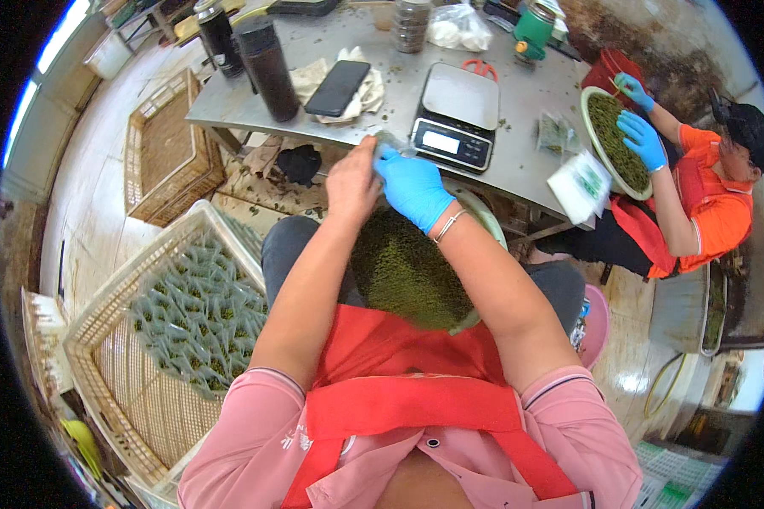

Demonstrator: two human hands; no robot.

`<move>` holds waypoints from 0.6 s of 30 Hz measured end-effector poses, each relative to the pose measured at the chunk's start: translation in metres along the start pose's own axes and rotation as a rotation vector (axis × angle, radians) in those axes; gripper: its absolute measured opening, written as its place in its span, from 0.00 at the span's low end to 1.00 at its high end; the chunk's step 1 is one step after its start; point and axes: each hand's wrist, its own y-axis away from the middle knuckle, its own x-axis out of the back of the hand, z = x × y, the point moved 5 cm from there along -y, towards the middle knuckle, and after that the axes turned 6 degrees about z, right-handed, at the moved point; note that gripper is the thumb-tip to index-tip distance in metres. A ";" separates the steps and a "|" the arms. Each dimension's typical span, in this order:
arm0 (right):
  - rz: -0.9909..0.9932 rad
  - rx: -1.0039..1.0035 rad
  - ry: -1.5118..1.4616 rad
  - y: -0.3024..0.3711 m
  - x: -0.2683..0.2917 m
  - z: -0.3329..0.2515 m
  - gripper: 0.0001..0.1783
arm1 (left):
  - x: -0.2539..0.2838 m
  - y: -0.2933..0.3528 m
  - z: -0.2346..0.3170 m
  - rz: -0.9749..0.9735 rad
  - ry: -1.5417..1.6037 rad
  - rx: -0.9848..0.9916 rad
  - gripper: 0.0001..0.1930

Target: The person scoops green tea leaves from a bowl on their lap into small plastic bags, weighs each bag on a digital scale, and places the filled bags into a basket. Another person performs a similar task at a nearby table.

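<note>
My bare left hand (352, 181) and my right hand (413, 188), in a blue glove, meet at the near edge of the metal table. Between their closed fingers is a small clear plastic bag (392, 141), mostly covered by the hands; its contents cannot be made out. Just beyond my right hand stands a digital scale (460, 110) with a lit display and a bare weighing plate. Under my forearms, a pale green basin (489, 222) sits between my knees, full of small loose green pieces (412, 271), perhaps buds or berries.
A plastic crate (115, 399) at left holds many filled clear bags (204, 314). On the table (348, 30) are a phone (338, 88), dark tumbler (267, 68), red-handled scissors (481, 68) and a stack of bags (581, 185). A gloved co-worker (696, 195) at right handles another green-filled basin (617, 144).
</note>
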 end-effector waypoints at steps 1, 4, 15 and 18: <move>-0.001 0.042 -0.050 0.002 0.006 -0.001 0.12 | 0.006 0.000 0.001 0.038 -0.003 -0.030 0.35; 0.118 0.124 -0.747 0.027 0.049 0.013 0.17 | 0.008 -0.005 -0.001 -0.120 0.050 0.243 0.31; 0.553 -0.506 0.165 0.105 0.133 0.347 0.27 | -0.011 0.000 -0.048 0.034 0.402 0.634 0.36; 0.524 -0.560 0.054 0.097 0.122 0.373 0.17 | 0.008 -0.005 -0.032 -0.009 0.269 0.654 0.37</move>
